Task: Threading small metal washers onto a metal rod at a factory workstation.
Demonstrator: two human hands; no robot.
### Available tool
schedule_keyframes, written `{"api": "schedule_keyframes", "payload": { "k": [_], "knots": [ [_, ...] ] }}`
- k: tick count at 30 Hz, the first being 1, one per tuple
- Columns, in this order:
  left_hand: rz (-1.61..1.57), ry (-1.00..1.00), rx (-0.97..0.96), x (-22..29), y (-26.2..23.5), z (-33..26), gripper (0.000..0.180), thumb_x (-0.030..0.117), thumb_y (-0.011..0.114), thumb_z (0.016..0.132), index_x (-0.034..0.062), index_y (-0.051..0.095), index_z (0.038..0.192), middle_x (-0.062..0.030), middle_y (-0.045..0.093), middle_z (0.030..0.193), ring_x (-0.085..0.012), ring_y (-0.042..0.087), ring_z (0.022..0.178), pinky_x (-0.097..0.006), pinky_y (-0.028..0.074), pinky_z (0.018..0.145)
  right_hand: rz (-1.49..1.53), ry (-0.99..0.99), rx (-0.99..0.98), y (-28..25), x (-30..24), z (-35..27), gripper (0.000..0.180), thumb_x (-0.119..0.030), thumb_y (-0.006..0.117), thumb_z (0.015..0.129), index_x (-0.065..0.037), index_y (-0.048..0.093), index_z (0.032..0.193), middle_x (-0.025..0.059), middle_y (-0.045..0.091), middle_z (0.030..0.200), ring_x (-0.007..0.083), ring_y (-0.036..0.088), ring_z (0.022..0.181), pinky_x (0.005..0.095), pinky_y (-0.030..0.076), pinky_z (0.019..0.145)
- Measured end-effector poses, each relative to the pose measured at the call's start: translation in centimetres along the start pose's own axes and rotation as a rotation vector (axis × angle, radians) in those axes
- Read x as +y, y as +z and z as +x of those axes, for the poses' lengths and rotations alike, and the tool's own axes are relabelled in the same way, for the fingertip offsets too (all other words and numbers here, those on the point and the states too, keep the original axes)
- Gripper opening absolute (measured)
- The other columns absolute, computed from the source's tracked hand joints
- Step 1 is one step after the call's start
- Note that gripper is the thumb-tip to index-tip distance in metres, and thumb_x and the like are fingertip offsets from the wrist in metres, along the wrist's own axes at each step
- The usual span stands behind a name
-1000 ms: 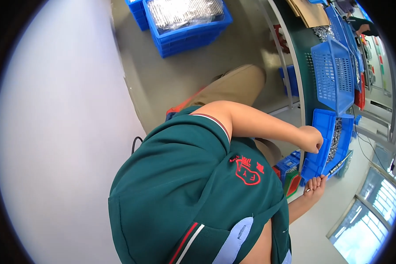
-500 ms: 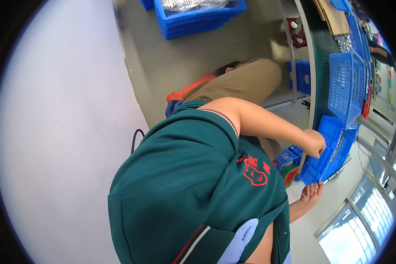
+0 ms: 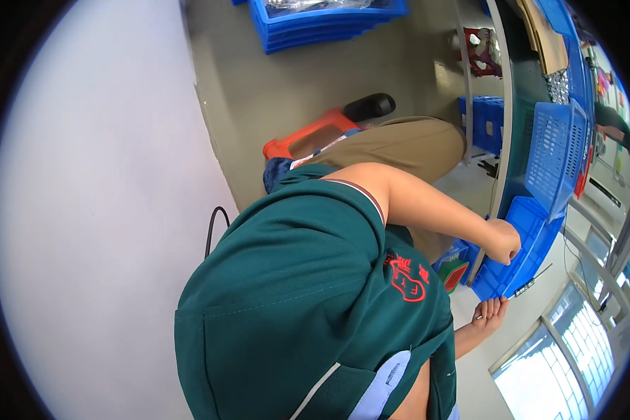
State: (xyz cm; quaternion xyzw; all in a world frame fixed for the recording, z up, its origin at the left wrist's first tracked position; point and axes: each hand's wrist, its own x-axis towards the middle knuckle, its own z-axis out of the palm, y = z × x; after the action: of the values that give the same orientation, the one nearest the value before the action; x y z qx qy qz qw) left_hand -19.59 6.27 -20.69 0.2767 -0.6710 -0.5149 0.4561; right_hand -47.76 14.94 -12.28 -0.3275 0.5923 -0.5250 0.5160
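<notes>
- Blue plastic crate (image 3: 521, 252), the shallow one at the near edge of the green workbench (image 3: 519, 140), is what both my hands are on.
- My left hand (image 3: 502, 241) is clenched into a fist on the crate's near rim, forearm stretched out from the green shirt sleeve.
- My right hand (image 3: 491, 315) sits below the crate's lower corner, fingers curled up against its underside; I cannot tell how firmly it grips.
- A thin dark rod (image 3: 532, 281) juts out along the crate's lower edge, just beside the right hand.
- A taller blue mesh basket (image 3: 553, 157) stands on the bench right behind the crate, touching it or nearly so.
- Under the bench edge I see a small red and green box (image 3: 453, 269) close to the crate's corner.
- Further off on the floor lies a stack of blue trays (image 3: 322, 24), well apart from the hands, and an orange stool (image 3: 308, 136) sits beside my knee.
</notes>
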Motion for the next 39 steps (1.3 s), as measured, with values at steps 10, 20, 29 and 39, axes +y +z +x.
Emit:
{"api": "schedule_keyframes", "payload": {
  "k": [10, 20, 29, 39],
  "knots": [
    [-0.029, 0.003, -0.082, 1.3, 1.8, -0.4, 0.017, 0.025, 0.065, 0.073, 0.0115, 0.068, 0.083, -0.0083, 0.065, 0.082, -0.0247, 0.062, 0.082, -0.037, 0.048, 0.069, 0.238, 0.110, -0.123, 2.1, 0.0, -0.3, 0.025, -0.026, 0.040, 0.097, -0.004, 0.047, 0.087, -0.0042, 0.029, 0.051, 0.0040, 0.024, 0.038, 0.0178, 0.024, 0.032],
    [-0.065, 0.016, -0.073, 1.5, 2.2, -0.7, 0.016, 0.022, 0.064, 0.072, 0.0091, 0.068, 0.081, -0.0097, 0.065, 0.077, -0.0262, 0.063, 0.076, -0.037, 0.048, 0.068, 0.211, 0.081, -0.023, 2.2, 1.0, -1.2, 0.024, -0.025, 0.041, 0.097, -0.004, 0.046, 0.087, -0.0036, 0.031, 0.053, 0.0044, 0.024, 0.039, 0.0174, 0.022, 0.032],
    [-0.077, -0.012, -0.010, 1.2, -0.5, 1.4, 0.016, 0.017, 0.064, 0.075, 0.0045, 0.065, 0.084, -0.0118, 0.065, 0.077, -0.0247, 0.063, 0.073, -0.033, 0.049, 0.066, 0.150, 0.006, 0.062, 4.3, 0.8, -0.8, 0.022, -0.025, 0.045, 0.095, -0.006, 0.048, 0.083, -0.0058, 0.031, 0.052, 0.0023, 0.021, 0.037, 0.0169, 0.019, 0.031],
    [-0.265, -0.193, -0.061, 8.0, -3.9, 5.0, 0.015, 0.011, 0.058, 0.085, 0.0000, 0.062, 0.094, 0.0005, 0.058, 0.080, -0.0050, 0.050, 0.072, -0.020, 0.042, 0.064, 0.134, 0.032, 0.104, 4.4, 0.8, -1.6, 0.022, -0.025, 0.049, 0.093, -0.006, 0.049, 0.082, -0.0047, 0.033, 0.051, 0.0027, 0.026, 0.037, 0.0178, 0.020, 0.032]
  ]
}}
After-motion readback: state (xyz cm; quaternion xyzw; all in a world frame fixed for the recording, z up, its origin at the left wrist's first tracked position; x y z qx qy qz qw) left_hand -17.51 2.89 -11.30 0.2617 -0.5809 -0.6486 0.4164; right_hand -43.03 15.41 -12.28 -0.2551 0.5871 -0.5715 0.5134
